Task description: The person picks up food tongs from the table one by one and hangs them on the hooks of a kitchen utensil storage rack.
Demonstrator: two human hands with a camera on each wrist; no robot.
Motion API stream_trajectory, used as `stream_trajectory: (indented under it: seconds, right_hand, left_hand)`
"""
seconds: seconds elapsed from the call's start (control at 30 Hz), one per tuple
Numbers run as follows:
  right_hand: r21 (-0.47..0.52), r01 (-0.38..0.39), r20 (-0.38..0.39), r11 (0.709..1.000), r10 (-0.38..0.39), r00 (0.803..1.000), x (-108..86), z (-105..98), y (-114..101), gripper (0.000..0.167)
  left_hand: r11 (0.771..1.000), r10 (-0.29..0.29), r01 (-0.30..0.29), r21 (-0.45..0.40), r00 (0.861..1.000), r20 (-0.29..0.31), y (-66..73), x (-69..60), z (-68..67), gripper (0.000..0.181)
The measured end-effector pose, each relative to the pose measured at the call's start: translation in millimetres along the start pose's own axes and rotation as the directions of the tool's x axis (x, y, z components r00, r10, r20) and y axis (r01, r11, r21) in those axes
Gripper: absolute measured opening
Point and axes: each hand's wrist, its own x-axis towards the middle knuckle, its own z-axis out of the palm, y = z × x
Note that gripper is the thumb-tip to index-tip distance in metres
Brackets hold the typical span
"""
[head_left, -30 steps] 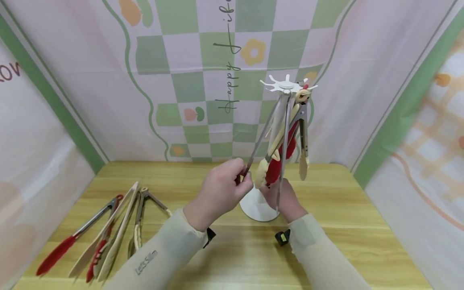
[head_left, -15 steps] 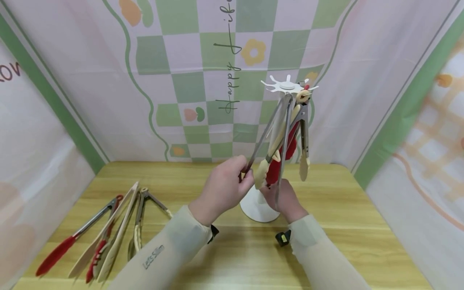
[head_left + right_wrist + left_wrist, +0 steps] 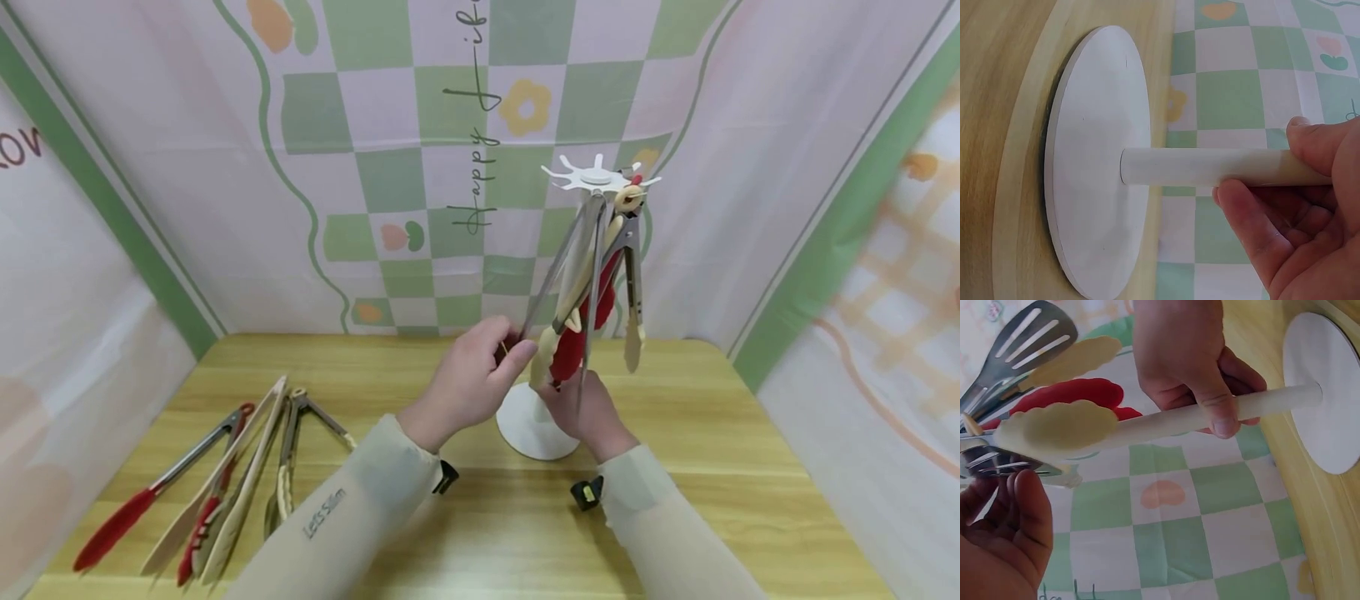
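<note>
A white rack (image 3: 597,177) with hooks radiating from its top stands on a round base. Metal slotted tongs (image 3: 593,283) hang from it, legs spread; one slotted head (image 3: 1034,337) shows in the left wrist view. My left hand (image 3: 468,375) has thumb and fingers at the other slotted head (image 3: 1004,461), seeming to pinch it loosely. My right hand (image 3: 588,408) grips the white post (image 3: 1210,167) just above the base (image 3: 1100,162). Cream-tipped tongs (image 3: 544,358) and red-tipped tongs (image 3: 567,357) hang beside them, with another cream-tipped pair (image 3: 633,342) to the right.
Several more tongs lie on the wooden table (image 3: 675,500) at the left, among them red tongs (image 3: 120,529), long cream tongs (image 3: 238,508) and cream-tipped metal tongs (image 3: 285,467). A patterned cloth (image 3: 420,167) rises behind the table and along both sides.
My left hand has shifted slightly right, and its thumb has straightened. The near leg of the slotted tongs has swung in a little. My right hand stays on the post.
</note>
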Motion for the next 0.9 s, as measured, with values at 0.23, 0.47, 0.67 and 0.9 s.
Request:
stream_trajectory:
  seconds: [0.23, 0.47, 0.67, 0.9]
  right_hand:
    - [-0.009, 0.041, 0.002, 0.999, -0.041, 0.999, -0.6, -2.3, -3.1, 0.041]
    - [-0.043, -0.013, 0.012, 0.999, 0.013, 1.000, -2.2, -3.2, -5.3, 0.035]
    - [-0.096, -0.070, 0.034, 0.993, 0.074, 0.997, -1.4, -3.6, -5.0, 0.033]
    - [-0.108, -0.040, 0.014, 0.993, 0.042, 0.999, -1.4, -3.5, -4.6, 0.032]
  left_hand:
    - [0.995, -0.058, 0.064, -0.081, 0.996, 0.066, -2.3, 8.6, 1.0, 0.024]
    - [0.972, -0.148, 0.163, -0.171, 0.984, 0.095, -8.8, 16.4, 5.3, 0.024]
    - [0.961, -0.185, 0.202, -0.190, 0.977, 0.101, -13.6, 20.0, 6.9, 0.028]
    - [0.951, -0.232, 0.254, -0.179, 0.963, 0.135, -15.9, 17.5, 6.6, 0.028]
